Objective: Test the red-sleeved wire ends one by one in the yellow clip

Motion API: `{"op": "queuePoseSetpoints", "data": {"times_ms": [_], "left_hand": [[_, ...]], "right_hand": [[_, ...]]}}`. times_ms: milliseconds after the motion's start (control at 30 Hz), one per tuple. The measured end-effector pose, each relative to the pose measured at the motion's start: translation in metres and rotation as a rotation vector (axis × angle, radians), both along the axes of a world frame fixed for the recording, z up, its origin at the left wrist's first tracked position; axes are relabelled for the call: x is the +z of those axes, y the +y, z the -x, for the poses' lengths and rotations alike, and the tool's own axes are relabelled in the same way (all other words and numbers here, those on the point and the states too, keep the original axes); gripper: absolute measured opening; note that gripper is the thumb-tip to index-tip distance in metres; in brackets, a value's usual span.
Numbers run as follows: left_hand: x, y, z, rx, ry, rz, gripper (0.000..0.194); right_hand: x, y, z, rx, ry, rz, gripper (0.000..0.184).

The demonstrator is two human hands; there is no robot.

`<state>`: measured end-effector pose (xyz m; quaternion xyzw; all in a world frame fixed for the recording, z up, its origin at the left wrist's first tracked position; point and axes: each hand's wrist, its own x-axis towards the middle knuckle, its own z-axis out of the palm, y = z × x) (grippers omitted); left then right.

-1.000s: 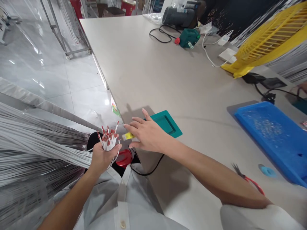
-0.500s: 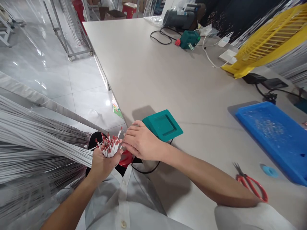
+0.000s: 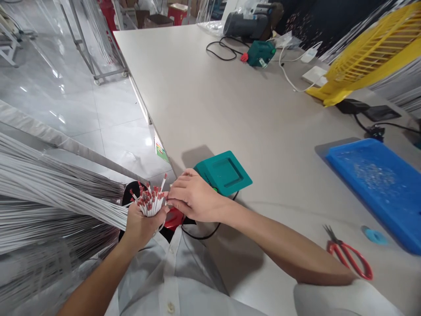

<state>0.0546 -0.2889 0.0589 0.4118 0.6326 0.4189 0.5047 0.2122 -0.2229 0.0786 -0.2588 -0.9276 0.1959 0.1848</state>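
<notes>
My left hand is closed round a thick bundle of white wires with red tips pointing up. The wires trail off to the left. A thin white strand curves down beside my left thumb. Close to the bundle, my right hand has its fingers bent and pressed together; what they pinch is hidden. Just beyond that hand sits a teal device with a recessed square top, at the table's left edge. My right hand covers its near left side. A black cord loops below it.
On the table lie red-handled cutters, a light blue ring and a blue tray with small clear bits. A yellow fan, a green device and a motor stand farther back. More wires hang at left.
Both hands stay almost in place, my left hand still round the bundle. A thin strand now bows out below my left thumb. The view has shifted slightly.
</notes>
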Motion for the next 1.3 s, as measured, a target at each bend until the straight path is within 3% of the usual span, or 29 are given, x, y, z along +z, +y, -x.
{"op": "queuePoseSetpoints", "data": {"times_ms": [200, 433, 567, 767, 1067, 1233, 1300], "left_hand": [[-0.007, 0.003, 0.006, 0.019, -0.026, 0.083, 0.034], [-0.02, 0.012, 0.002, 0.038, -0.121, 0.078, 0.037], [-0.022, 0.018, 0.001, 0.014, -0.19, 0.085, 0.04], [-0.021, 0.023, -0.004, 0.047, -0.231, 0.106, 0.038], [-0.033, 0.025, -0.007, 0.056, -0.261, 0.114, 0.039], [-0.03, 0.025, -0.009, 0.047, -0.258, 0.113, 0.038], [-0.029, 0.025, -0.008, 0.056, -0.234, 0.116, 0.037]], "right_hand": [[0.012, 0.01, -0.02, -0.193, -0.098, -0.191, 0.016], [0.004, 0.014, -0.02, -0.152, -0.5, -0.302, 0.015], [0.002, 0.015, -0.018, -0.126, -0.523, -0.354, 0.018], [0.003, 0.022, -0.016, -0.104, -0.582, -0.286, 0.017], [-0.004, 0.023, -0.019, -0.113, -0.556, -0.339, 0.021], [-0.001, 0.02, -0.02, -0.136, -0.561, -0.353, 0.007], [-0.001, 0.019, -0.02, -0.166, -0.54, -0.334, 0.026]]}}
